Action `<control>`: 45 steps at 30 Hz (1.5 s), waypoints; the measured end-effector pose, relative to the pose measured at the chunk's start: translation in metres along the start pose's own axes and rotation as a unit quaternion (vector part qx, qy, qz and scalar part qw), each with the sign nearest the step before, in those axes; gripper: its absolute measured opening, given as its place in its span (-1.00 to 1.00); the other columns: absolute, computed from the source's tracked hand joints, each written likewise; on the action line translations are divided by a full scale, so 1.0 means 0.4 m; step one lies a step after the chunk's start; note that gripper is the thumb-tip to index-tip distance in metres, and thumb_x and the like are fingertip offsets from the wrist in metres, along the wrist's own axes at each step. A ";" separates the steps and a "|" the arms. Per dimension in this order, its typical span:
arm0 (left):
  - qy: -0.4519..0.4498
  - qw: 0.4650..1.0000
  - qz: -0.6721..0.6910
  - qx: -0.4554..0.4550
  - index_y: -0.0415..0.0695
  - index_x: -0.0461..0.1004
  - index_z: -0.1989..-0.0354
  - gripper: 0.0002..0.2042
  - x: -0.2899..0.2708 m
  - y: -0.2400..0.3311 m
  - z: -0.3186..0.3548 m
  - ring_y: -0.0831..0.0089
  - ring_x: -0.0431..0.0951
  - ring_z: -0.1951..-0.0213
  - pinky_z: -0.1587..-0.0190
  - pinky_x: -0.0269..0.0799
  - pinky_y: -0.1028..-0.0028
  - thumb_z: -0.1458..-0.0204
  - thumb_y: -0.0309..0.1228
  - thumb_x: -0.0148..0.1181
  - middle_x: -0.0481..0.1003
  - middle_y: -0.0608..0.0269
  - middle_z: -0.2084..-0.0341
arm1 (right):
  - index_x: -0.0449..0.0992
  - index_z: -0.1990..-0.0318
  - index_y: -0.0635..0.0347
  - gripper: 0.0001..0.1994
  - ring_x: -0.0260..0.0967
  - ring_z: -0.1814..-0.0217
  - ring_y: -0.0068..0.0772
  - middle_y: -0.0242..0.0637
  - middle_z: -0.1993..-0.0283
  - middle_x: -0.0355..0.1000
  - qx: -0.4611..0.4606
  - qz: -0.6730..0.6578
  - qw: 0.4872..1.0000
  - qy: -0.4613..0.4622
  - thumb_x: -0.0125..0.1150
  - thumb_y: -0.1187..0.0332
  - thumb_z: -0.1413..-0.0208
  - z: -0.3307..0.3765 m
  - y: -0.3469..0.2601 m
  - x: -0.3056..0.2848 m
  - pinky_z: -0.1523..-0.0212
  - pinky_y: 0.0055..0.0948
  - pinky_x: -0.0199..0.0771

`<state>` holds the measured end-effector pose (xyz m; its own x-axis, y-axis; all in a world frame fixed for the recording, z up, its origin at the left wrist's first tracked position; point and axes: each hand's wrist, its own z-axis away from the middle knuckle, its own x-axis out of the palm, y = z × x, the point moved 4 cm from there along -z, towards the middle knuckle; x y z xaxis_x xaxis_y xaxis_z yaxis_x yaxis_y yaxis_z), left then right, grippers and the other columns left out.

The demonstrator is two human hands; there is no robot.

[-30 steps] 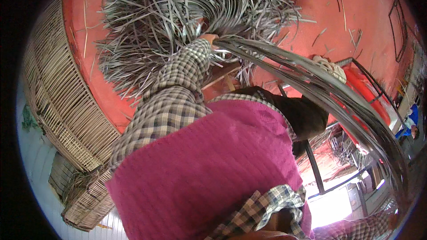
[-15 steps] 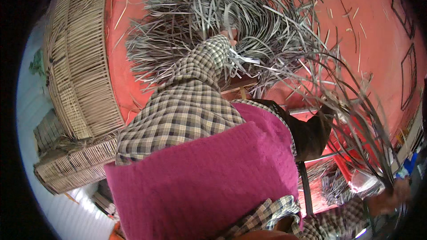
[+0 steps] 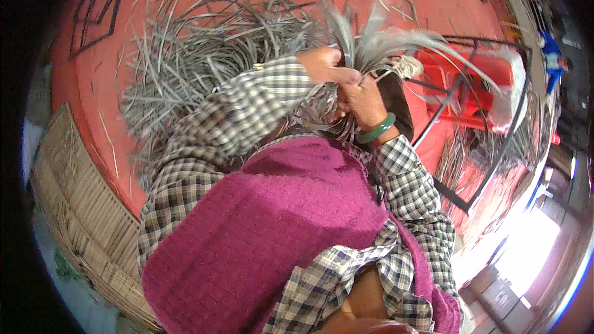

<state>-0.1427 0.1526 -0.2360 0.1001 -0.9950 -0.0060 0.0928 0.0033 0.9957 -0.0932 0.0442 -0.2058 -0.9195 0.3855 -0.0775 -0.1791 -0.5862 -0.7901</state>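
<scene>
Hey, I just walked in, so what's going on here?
A person's left hand and right hand are close together, gripping a bunch of grey strips whose loose ends fan out, slightly blurred, beyond the fingers. A green bangle is on the right wrist. A large, messy pile of similar strips lies on the red floor ahead and to the left. A dark metal frame stands at the right.
</scene>
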 end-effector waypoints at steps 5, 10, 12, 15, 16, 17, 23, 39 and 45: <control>-0.051 0.892 0.434 -0.117 -0.30 0.26 -0.02 -0.58 0.143 0.122 -0.138 0.35 0.52 0.25 0.16 0.45 0.46 0.03 -0.45 0.16 0.48 0.13 0.37 | 0.34 0.46 0.33 -0.77 0.23 0.78 -0.48 -0.32 0.73 0.26 -0.003 0.035 0.997 0.064 -0.01 0.29 -0.06 0.083 0.035 -0.100 0.75 -0.47 0.20; -0.156 0.912 0.347 -0.154 -0.37 0.37 0.13 -0.66 0.183 0.210 -0.188 0.49 0.45 0.47 0.44 0.39 0.53 0.02 -0.38 0.14 0.43 0.26 0.56 | 0.25 0.55 0.22 -0.75 0.11 0.82 -0.56 -0.38 0.79 0.15 -0.033 -0.062 0.996 -0.062 -0.05 0.32 -0.13 0.146 0.042 -0.105 0.80 -0.54 0.09; -0.210 0.899 0.379 -0.069 -0.38 0.36 0.14 -0.65 0.192 0.257 -0.213 0.57 0.33 0.58 0.50 0.30 0.56 0.01 -0.35 0.13 0.34 0.35 0.64 | 0.21 0.58 0.19 -0.73 0.09 0.83 -0.57 -0.41 0.79 0.12 -0.072 -0.160 0.980 -0.091 -0.07 0.31 -0.15 0.166 0.028 -0.122 0.79 -0.55 0.09; -0.189 0.890 0.415 -0.034 -0.39 0.39 0.22 -0.70 0.170 0.309 -0.264 0.68 0.24 0.62 0.54 0.22 0.62 0.04 -0.40 0.15 0.28 0.39 0.67 | 0.19 0.51 0.18 -0.76 0.09 0.82 -0.58 -0.43 0.78 0.12 -0.065 -0.140 0.984 -0.088 -0.07 0.29 -0.15 0.189 0.040 -0.143 0.78 -0.55 0.10; -0.155 0.894 0.420 -0.003 -0.39 0.43 0.30 -0.76 0.148 0.331 -0.283 0.66 0.25 0.63 0.54 0.23 0.61 0.06 -0.44 0.17 0.31 0.34 0.66 | 0.22 0.45 0.19 -0.80 0.10 0.81 -0.59 -0.44 0.76 0.15 -0.080 -0.099 0.987 -0.098 -0.05 0.30 -0.14 0.195 0.046 -0.144 0.79 -0.54 0.11; -0.061 0.907 0.417 -0.021 -0.36 0.42 0.38 -0.82 0.108 0.343 -0.310 0.63 0.27 0.64 0.54 0.26 0.61 0.06 -0.45 0.17 0.32 0.33 0.67 | 0.25 0.43 0.21 -0.81 0.11 0.81 -0.60 -0.44 0.75 0.16 -0.073 -0.113 0.988 -0.081 -0.04 0.30 -0.14 0.201 0.060 -0.147 0.79 -0.54 0.12; 0.045 0.898 0.420 0.122 -0.32 0.34 0.16 -0.76 -0.044 0.502 -0.387 0.70 0.23 0.58 0.54 0.25 0.65 -0.03 -0.46 0.07 0.33 0.35 0.47 | 0.32 0.35 0.24 -0.81 0.14 0.80 -0.63 -0.47 0.73 0.19 -0.089 -0.087 0.992 -0.017 0.04 0.28 -0.09 0.204 0.126 -0.156 0.79 -0.57 0.16; 0.329 0.808 -0.036 0.488 -0.24 0.41 0.42 -0.82 -0.427 0.912 -0.272 0.41 0.32 0.61 0.49 0.27 0.43 0.01 -0.35 0.03 0.33 0.30 0.67 | 0.30 0.02 0.25 -0.53 0.23 -0.03 -0.06 -0.06 0.02 0.29 -0.410 0.335 0.742 0.412 0.20 0.39 0.16 0.440 -0.026 -0.387 -0.05 -0.25 0.20; 0.200 0.847 -0.082 0.485 -0.25 0.42 0.40 -0.86 -0.160 0.813 -0.296 0.31 0.36 0.51 0.38 0.31 0.35 0.05 -0.45 -0.01 0.37 0.21 0.61 | 0.35 0.08 0.29 -0.65 0.29 0.05 -0.29 -0.20 0.14 0.37 -0.315 0.185 0.688 0.627 0.06 0.23 -0.05 0.746 0.087 -0.583 0.00 -0.37 0.23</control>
<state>-0.0016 0.2292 0.0773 0.5108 -0.8596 0.0102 -0.7004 -0.4092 0.5848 0.0106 -0.2788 -0.0339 0.2334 0.8365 -0.4958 0.5369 -0.5360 -0.6515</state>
